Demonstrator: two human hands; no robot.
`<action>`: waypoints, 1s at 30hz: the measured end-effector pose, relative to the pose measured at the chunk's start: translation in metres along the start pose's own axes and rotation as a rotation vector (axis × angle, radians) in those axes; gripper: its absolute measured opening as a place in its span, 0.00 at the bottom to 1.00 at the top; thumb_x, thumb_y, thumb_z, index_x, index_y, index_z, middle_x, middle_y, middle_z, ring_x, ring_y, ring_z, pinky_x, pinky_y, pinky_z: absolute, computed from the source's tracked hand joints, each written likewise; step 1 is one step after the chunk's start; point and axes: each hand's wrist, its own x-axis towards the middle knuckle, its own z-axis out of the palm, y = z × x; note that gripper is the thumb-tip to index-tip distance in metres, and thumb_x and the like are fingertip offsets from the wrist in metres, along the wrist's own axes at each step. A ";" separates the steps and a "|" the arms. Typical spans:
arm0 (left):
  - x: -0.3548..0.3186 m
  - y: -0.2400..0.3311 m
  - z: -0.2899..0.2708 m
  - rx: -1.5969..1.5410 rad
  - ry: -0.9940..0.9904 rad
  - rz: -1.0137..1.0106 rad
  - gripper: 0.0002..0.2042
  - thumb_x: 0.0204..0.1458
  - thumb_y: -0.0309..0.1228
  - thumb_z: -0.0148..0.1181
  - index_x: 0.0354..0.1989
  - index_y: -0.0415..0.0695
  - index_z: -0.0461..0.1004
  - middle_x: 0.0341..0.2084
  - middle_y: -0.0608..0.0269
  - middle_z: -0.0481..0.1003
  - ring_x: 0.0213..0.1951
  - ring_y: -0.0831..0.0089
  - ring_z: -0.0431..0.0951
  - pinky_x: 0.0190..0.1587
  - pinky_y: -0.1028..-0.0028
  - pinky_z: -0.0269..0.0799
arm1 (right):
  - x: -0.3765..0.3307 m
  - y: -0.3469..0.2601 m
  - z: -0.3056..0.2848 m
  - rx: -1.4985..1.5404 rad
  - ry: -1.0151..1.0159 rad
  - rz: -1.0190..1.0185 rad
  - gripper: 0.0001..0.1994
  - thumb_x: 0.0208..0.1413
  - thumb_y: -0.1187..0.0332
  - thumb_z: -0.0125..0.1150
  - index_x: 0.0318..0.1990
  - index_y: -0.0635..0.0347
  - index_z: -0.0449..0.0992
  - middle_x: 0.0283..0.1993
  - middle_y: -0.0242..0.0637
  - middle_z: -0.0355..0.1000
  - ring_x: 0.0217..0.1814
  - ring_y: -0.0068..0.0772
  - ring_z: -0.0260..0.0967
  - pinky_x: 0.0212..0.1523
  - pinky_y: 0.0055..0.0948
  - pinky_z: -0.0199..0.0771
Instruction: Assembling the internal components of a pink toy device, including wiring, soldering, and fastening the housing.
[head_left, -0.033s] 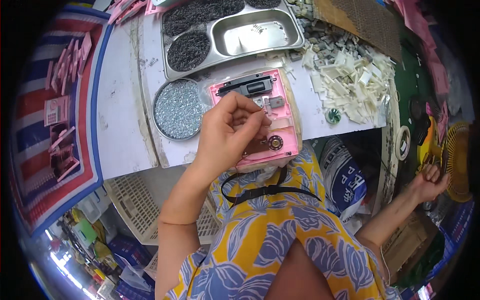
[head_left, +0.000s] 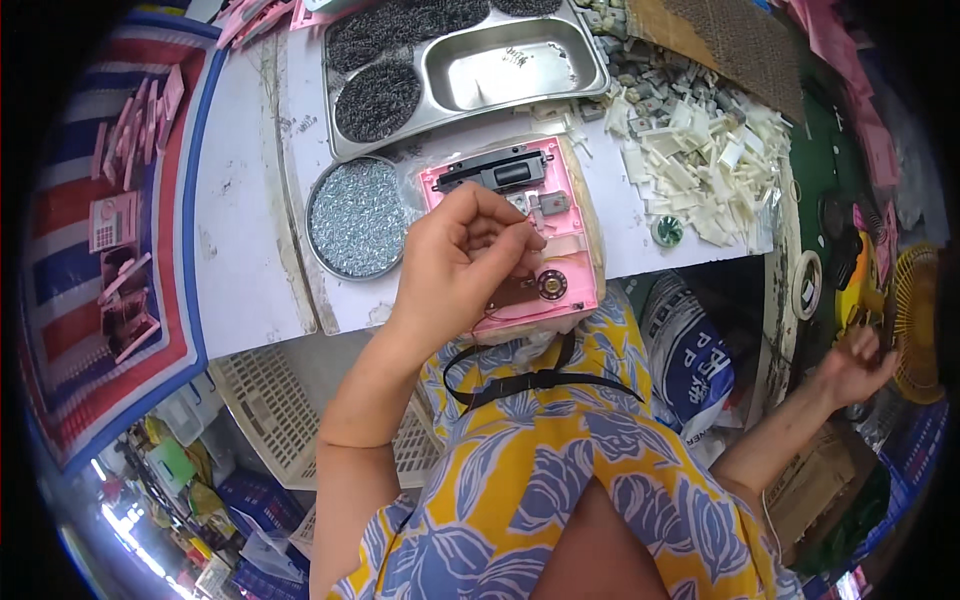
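Observation:
A pink plastic housing (head_left: 565, 205) lies open at the near edge of the white table (head_left: 240, 240). It has a black part (head_left: 495, 170) at its far end and a small round speaker (head_left: 550, 285) near me. My left hand (head_left: 460, 260) rests on the housing with thumb and fingertips pinched together; whatever is between them is too small to see. My right hand (head_left: 850, 365) is stretched far out to the right, below table level, fingers spread and holding nothing, close to a yellow fan (head_left: 915, 320).
A round metal dish of small screws (head_left: 355, 215) sits left of the housing. Behind it is a steel compartment tray (head_left: 510, 60) with dark small parts (head_left: 375, 100). White plastic pieces (head_left: 710, 165) are heaped at the right. Pink parts (head_left: 120, 220) lie on striped cloth at left. A white basket (head_left: 270, 400) stands below.

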 end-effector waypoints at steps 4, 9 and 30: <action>0.004 0.003 0.003 -0.037 -0.062 -0.026 0.05 0.64 0.22 0.58 0.45 0.34 0.73 0.35 0.55 0.82 0.35 0.75 0.84 0.40 0.77 0.81 | -0.066 0.053 0.144 -0.012 -0.341 0.156 0.28 0.65 0.56 0.54 0.66 0.67 0.65 0.53 0.54 0.75 0.54 0.45 0.76 0.53 0.36 0.80; 0.008 0.002 0.002 -0.051 -0.085 -0.048 0.06 0.63 0.23 0.59 0.45 0.33 0.75 0.35 0.56 0.82 0.35 0.75 0.83 0.40 0.77 0.81 | -0.115 0.109 0.282 -0.048 -0.790 0.317 0.32 0.52 0.81 0.69 0.66 0.63 0.66 0.53 0.43 0.73 0.51 0.33 0.77 0.53 0.31 0.79; 0.021 -0.011 0.016 0.934 0.251 0.701 0.06 0.45 0.24 0.70 0.31 0.43 0.81 0.43 0.59 0.75 0.42 0.65 0.71 0.44 0.67 0.67 | -0.110 0.096 0.222 -0.219 -0.601 0.321 0.13 0.59 0.73 0.64 0.50 0.64 0.74 0.34 0.32 0.73 0.33 0.18 0.68 0.35 0.18 0.66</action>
